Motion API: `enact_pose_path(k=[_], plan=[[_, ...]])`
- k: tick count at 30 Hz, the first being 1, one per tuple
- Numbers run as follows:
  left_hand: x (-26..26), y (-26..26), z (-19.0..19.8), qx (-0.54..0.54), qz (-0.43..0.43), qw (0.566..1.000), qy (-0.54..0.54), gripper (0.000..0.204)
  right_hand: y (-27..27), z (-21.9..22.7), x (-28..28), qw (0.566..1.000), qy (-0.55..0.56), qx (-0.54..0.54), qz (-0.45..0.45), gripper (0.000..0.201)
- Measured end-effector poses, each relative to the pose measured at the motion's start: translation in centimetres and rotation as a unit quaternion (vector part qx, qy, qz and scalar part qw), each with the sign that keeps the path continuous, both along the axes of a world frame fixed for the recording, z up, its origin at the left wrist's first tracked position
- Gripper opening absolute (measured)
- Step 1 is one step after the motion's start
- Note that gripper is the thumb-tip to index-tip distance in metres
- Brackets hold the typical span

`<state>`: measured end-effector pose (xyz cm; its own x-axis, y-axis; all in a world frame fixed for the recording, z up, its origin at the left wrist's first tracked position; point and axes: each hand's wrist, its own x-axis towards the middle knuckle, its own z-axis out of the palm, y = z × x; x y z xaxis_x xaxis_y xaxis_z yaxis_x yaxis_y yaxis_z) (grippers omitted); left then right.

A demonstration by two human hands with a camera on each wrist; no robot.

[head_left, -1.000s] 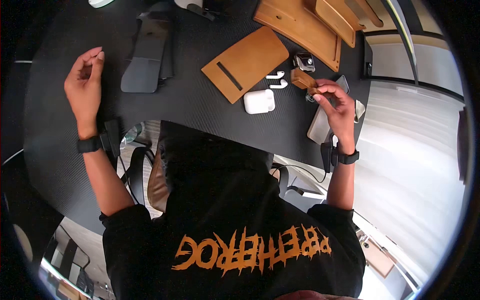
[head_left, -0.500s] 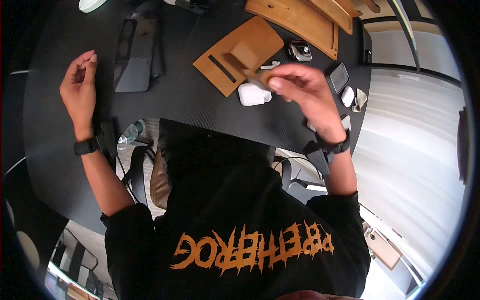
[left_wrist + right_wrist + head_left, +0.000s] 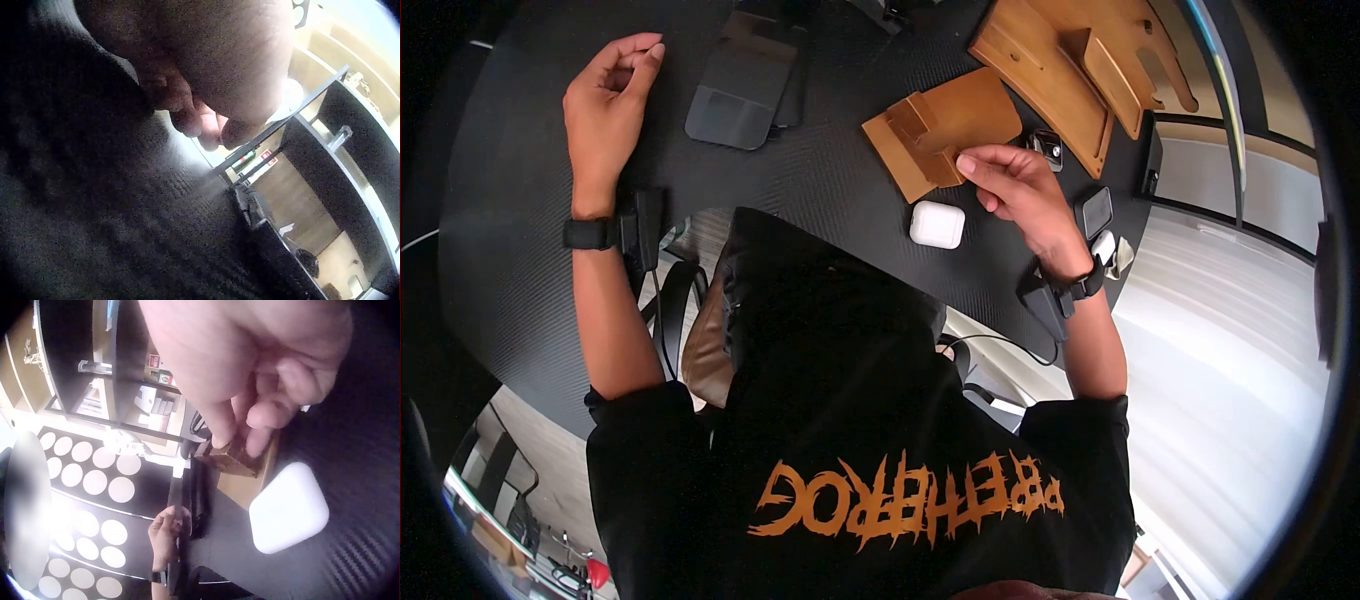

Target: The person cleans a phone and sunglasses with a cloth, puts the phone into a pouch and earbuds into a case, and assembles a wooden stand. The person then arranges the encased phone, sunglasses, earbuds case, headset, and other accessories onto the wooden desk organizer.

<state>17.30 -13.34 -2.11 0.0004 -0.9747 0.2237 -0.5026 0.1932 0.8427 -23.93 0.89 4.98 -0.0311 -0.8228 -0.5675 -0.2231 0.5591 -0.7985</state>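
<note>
- From here I see my right hand (image 3: 1015,190) pinching the brown block (image 3: 933,160) by its near end. The thumb and fingers are bent close together on it.
- The block sits over the flat board (image 3: 985,105), toward the end away from the wood rack (image 3: 1040,70). The white case (image 3: 937,225) is near, on my side of the board.
- My left hand (image 3: 605,100) is off to the side over the desk (image 3: 830,180). Its fingers are loosely bent, and I see nothing in it.
- To do this well, I think I should line the block up with the board's slot first, then push down gently and evenly. If it sticks, I should wiggle it a little, not shove.
- A left finger on the board might help stop it from sliding. I should also keep my right wrist from bumping the case.
- I can't be sure the block is in the slot, because the block hides that spot.
- One second ago, the block was off to the right of the board, and the long slot showed. Half a second ago, the block was a blur above the board. Now it looks sharp and covers the slot. My left hand is still without any job.
</note>
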Motion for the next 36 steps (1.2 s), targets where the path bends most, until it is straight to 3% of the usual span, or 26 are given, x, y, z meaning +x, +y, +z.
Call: enact_pose_path(k=[4,6,13,15,19,22,26,28,36], plan=[[0.2,-0.2,-0.5,-0.001,-0.006,1.000,0.002,0.023,0.6,-0.2,0.2,1.000,-0.010,-0.022,-0.012,0.028],[0.1,-0.4,-0.7,-0.055,-0.008,0.998,0.023,0.023,0.8,-0.5,0.2,0.999,0.015,-0.032,-0.003,0.027],[0.1,-0.4,-0.5,-0.030,0.005,0.999,0.014,0.023,1.2,-1.6,0.8,0.995,0.025,-0.095,0.021,0.027],[0.3,-0.4,-0.4,0.006,-0.002,1.000,-0.003,0.022,1.3,-2.0,1.0,0.971,0.122,-0.199,0.056,0.028],[0.0,-0.3,-0.1,0.003,-0.011,1.000,0.008,0.022,1.1,-0.8,1.5,0.971,0.144,-0.169,0.089,0.027],[-0.4,-0.2,-0.1,-0.035,0.005,0.999,0.026,0.021,1.1,1.1,2.6,0.942,0.249,-0.195,0.113,0.024],[-0.6,0.0,0.1,-0.023,0.014,0.999,0.026,0.021,1.4,2.8,2.8,0.941,0.243,-0.199,0.124,0.020],[-0.5,0.0,0.1,-0.034,0.007,0.999,0.020,0.020,1.3,3.3,2.8,0.896,0.310,-0.282,0.143,0.016],[-0.6,0.1,0.3,-0.021,0.013,1.000,0.020,0.021,-0.8,3.5,-0.9,0.836,0.413,-0.348,0.094,0.018]])
